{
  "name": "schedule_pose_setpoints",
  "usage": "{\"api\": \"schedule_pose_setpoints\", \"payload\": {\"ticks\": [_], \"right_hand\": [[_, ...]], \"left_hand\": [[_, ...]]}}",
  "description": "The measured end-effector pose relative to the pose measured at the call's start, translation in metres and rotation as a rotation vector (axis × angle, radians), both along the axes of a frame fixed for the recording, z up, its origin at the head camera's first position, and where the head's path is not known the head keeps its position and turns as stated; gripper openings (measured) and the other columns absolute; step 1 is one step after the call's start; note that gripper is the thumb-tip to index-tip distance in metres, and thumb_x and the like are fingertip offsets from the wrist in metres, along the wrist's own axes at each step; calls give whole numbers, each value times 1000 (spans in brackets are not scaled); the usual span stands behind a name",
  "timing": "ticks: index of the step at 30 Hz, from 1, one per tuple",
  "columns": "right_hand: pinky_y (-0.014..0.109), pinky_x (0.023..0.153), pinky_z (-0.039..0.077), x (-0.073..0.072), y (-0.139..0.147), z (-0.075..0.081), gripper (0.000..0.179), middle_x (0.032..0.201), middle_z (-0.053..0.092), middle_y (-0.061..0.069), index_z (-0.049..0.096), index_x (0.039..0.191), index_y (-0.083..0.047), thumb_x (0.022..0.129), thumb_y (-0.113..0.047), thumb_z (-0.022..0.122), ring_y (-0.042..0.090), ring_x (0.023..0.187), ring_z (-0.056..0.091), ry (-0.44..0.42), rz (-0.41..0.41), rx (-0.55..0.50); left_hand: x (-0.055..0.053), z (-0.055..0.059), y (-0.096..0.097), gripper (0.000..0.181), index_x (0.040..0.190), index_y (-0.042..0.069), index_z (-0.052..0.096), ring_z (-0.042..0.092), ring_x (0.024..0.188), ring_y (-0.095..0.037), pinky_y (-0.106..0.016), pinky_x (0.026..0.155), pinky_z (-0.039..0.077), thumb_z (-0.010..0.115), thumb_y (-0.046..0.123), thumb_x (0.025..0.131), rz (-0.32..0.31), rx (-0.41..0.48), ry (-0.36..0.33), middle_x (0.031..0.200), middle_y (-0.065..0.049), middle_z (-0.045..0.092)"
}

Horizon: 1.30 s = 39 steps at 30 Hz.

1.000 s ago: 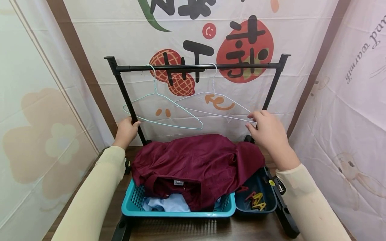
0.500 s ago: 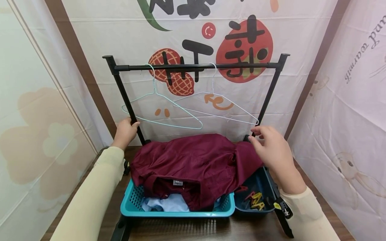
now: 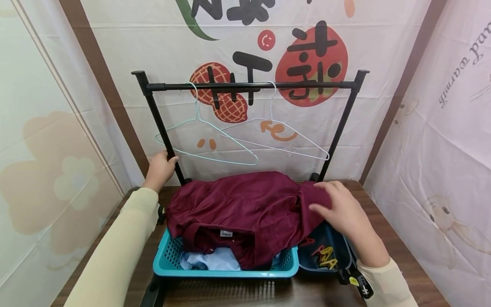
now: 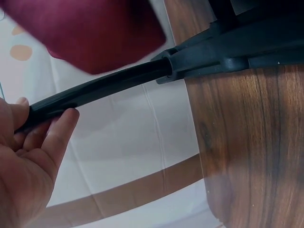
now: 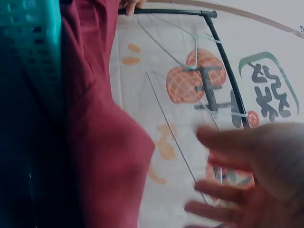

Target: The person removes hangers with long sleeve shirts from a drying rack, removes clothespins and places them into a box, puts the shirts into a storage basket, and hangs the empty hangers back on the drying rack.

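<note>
My left hand [image 3: 160,170] grips the left upright of a black clothes rack [image 3: 245,86], thumb and fingers around the post [image 4: 90,92] in the left wrist view. The right hand [image 3: 347,213] hovers at the right end of a maroon shirt [image 3: 238,200], fingers spread and holding nothing; it is blurred in the right wrist view. That shirt is heaped over a turquoise basket [image 3: 226,273], its collar and white label facing me. Under it, a light blue cloth [image 3: 211,259] shows inside the basket.
A pale green wire hanger [image 3: 215,160] and a white wire hanger [image 3: 291,150] hang from the rack's bar. Right of the basket stands a dark blue bin [image 3: 318,269] with red and yellow clothespins [image 3: 327,258]. Printed curtains surround the wooden table [image 3: 245,294].
My right hand has let go of the rack's right upright and come down toward me to the shirt's right end. The left hand keeps its grip on the left upright.
</note>
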State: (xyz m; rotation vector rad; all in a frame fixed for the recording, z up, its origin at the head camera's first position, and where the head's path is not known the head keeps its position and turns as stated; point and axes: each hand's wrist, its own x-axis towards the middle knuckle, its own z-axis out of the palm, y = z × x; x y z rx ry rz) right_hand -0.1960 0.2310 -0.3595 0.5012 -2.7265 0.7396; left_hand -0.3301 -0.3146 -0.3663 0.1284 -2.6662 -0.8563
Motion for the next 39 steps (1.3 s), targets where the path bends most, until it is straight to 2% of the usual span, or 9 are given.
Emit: {"api": "schedule_pose_setpoints", "payload": {"ticks": [5,12,21,28,34,39], "right_hand": [[61,104,45,1,3,-9,67,140,53,14,59,140,-17,81,-29,89,37,130,50,-10,144,61],[60,106,43,2,8,-15,75,140,53,14,59,141,-15,76,-25,93,38,131,49,31,195,155],[60,102,47,5,15,-15,60,138,55,17,59,139,-11,89,-34,81,37,127,54,-38,65,87],[64,102,45,3,12,-12,61,138,56,22,57,141,-7,94,-42,74,40,127,55,-96,-22,60],[65,105,42,0,10,-18,64,143,52,26,53,144,-5,96,-44,71,43,132,50,-134,-82,28],[65,105,42,0,8,-21,66,145,50,26,52,145,-6,97,-47,68,43,132,50,-168,-107,11]], "left_hand": [[0,-2,1,35,117,-5,59,57,95,-38,-49,80,48,53,28,108,-1,5,2,111,-27,64],[-2,-3,3,37,119,-5,59,57,97,-39,-49,81,48,52,29,108,-8,6,4,112,-27,64],[-4,-5,4,37,120,-4,59,58,93,-38,-47,79,48,52,30,108,-17,-6,1,107,-26,64],[-2,-5,3,36,118,-5,60,61,88,-36,-44,74,48,53,29,108,-11,-4,12,101,-24,66],[1,-5,2,39,121,-4,59,66,80,-30,-34,65,48,52,32,108,-23,25,-3,95,-21,69],[2,-7,-4,41,118,-3,61,65,78,-28,-33,62,47,51,35,108,-28,25,-9,92,-19,69]]}}
